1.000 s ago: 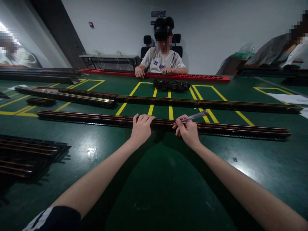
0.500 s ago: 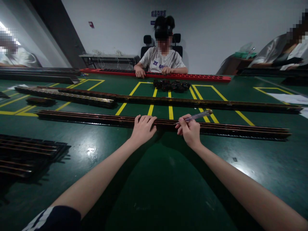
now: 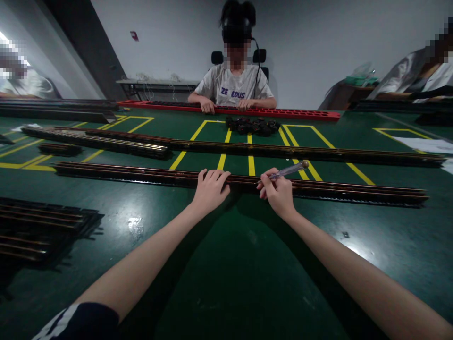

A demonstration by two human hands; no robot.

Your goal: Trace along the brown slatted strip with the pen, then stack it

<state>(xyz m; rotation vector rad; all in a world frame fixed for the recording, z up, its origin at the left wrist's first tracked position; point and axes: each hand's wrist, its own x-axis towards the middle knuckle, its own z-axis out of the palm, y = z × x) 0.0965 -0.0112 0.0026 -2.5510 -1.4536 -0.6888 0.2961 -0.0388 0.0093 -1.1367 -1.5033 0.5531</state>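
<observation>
A long dark rail (image 3: pixel 354 191) with copper-coloured strips along its length lies crosswise on the table in front of me. My left hand (image 3: pixel 211 189) grips it near its middle, fingers bent over the top and thumb on the near side. To the right of that, my right hand (image 3: pixel 278 192) is closed around a slim screwdriver (image 3: pixel 288 170) with a clear handle. Its handle slants up to the right, and the thin tip points down-left at the rail's top. Whether the tip touches the rail I cannot tell.
Behind lie more dark rails (image 3: pixel 307 151) and a heap of small black parts (image 3: pixel 253 126). Stacked rails (image 3: pixel 42 222) sit at the left. Across the green table (image 3: pixel 247 283), a person (image 3: pixel 235 85) rests both hands on a red rail (image 3: pixel 300 114). Other people sit at both sides.
My right hand and the screwdriver have shifted slightly left. My left hand has stayed put on the rail. The person opposite has raised their head and sits more upright.
</observation>
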